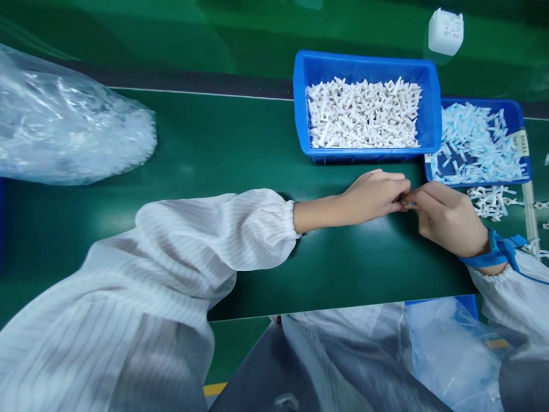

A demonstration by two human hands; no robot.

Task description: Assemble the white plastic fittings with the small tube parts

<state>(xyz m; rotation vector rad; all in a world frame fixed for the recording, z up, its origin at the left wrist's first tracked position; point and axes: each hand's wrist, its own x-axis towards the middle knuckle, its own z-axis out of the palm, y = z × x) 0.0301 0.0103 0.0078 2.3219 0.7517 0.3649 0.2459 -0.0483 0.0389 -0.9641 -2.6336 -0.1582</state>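
Note:
My left hand (pixel 377 195) and my right hand (pixel 450 220) meet fingertip to fingertip over the green table, in front of the blue bins. Both are pinched closed. A speck of blue and white shows at my right fingertips, a small plastic part (pixel 411 203) mostly covered by the fingers. Whatever my left fingers grip is hidden. Behind my left hand stands a deep blue bin (pixel 302 109) of small white plastic pieces (pixel 364 114). Beyond my right hand is a shallow blue tray (pixel 526 154) of white-and-light-blue pieces (pixel 480 143). A blue wrist strap (pixel 484 254) circles my right wrist.
A pile of joined white pieces (pixel 491 202) lies in front of the tray. A clear plastic bag (pixel 77 126) of small translucent parts lies at the left. A white block (pixel 446 32) is at the back right. Another clear bag (pixel 452 355) lies below the table edge.

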